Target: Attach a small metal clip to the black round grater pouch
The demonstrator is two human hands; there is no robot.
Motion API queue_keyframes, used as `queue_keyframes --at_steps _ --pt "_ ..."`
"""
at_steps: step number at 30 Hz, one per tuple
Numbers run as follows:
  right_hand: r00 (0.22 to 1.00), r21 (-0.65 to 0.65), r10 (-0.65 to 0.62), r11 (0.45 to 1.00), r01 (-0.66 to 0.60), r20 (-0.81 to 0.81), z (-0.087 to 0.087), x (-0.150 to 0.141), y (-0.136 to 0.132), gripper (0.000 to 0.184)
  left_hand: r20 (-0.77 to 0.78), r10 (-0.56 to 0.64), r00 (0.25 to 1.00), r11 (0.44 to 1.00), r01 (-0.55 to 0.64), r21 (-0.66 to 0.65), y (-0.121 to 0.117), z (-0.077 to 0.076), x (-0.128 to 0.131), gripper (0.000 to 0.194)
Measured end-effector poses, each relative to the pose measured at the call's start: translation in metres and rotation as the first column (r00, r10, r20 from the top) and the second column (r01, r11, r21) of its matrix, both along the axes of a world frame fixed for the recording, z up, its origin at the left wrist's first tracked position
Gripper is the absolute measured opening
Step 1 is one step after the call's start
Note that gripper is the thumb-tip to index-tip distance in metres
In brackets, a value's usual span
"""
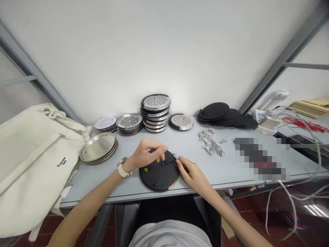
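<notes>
A round black disc-shaped case [156, 176] lies flat near the front edge of the table, with a short black strap, a small yellow-green mark and a coloured patch at its lower right rim. At the case's right edge, my right hand [190, 171] pinches a small metal clasp with a ring [175, 162] at the strap's end. Over the upper left of the case is my left hand [149, 156], its fingers loosely bent and apart with nothing visible in them. Part of the strap is hidden beneath it.
Similar clasps [212, 144] lie in a loose pile to the right. Along the wall stand stacked metal grater discs [155, 120], plain metal discs [99, 147] and black round pieces [216, 111]. A cream bag [33, 164] sits left; a blurred-out item [259, 157] lies right, near cables.
</notes>
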State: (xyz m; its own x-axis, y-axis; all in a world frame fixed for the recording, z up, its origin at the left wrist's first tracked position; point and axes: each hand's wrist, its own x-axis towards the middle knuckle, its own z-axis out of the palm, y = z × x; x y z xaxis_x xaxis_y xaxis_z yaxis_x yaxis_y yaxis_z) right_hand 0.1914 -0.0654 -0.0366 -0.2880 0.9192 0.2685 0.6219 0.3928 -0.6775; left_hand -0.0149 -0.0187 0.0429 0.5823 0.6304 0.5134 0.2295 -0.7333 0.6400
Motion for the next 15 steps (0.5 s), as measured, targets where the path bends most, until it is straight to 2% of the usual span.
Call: queue_keyframes --at_steps 2,3,4,5,7,8,9,11,13,15 --pt "1.0 0.009 0.001 1.0 -0.001 0.001 0.0 0.0 0.0 0.027 0.177 -0.026 0.984 0.994 0.044 -0.097 -0.012 0.015 -0.004 0.064" --pt "1.0 0.013 0.001 1.0 -0.001 0.002 0.0 0.0 0.0 0.027 0.214 -0.051 0.975 0.994 0.07 -0.079 -0.017 0.021 -0.006 0.07" --pt "1.0 0.017 0.003 1.0 -0.003 0.002 0.0 0.0 0.0 0.027 0.187 -0.062 0.98 0.998 0.066 -0.018 -0.021 0.027 -0.007 0.07" --pt "1.0 0.018 0.003 1.0 -0.003 0.001 0.0 -0.001 0.0 0.027 0.126 -0.046 0.991 0.994 0.033 0.101 -0.023 0.03 -0.008 0.063" --pt "1.0 0.012 0.004 1.0 -0.004 -0.007 0.0 -0.001 0.001 0.026 -0.125 0.063 0.99 0.942 -0.018 0.334 -0.022 0.032 -0.007 0.047" --pt "1.0 0.007 0.003 1.0 -0.003 -0.012 0.0 -0.001 0.001 0.026 -0.18 0.101 0.978 0.915 -0.021 0.403 -0.018 0.03 -0.006 0.044" --pt "1.0 0.001 0.003 1.0 -0.003 -0.016 0.0 -0.001 0.0 0.026 -0.224 0.083 0.971 0.906 0.02 0.423 -0.013 0.025 -0.005 0.042" --pt "1.0 -0.01 0.005 1.0 -0.005 -0.024 0.0 -0.002 0.0 0.026 -0.283 0.056 0.958 0.921 0.06 0.384 -0.001 0.013 -0.001 0.04" --pt "1.0 -0.014 0.01 1.0 -0.01 -0.029 0.0 -0.001 0.0 0.026 -0.368 0.12 0.922 0.9 0.056 0.433 0.01 -0.001 0.003 0.037" --pt "0.999 -0.012 0.012 1.0 -0.013 -0.036 -0.001 -0.001 0.0 0.026 -0.444 0.109 0.89 0.904 0.097 0.416 0.017 -0.012 0.007 0.026"
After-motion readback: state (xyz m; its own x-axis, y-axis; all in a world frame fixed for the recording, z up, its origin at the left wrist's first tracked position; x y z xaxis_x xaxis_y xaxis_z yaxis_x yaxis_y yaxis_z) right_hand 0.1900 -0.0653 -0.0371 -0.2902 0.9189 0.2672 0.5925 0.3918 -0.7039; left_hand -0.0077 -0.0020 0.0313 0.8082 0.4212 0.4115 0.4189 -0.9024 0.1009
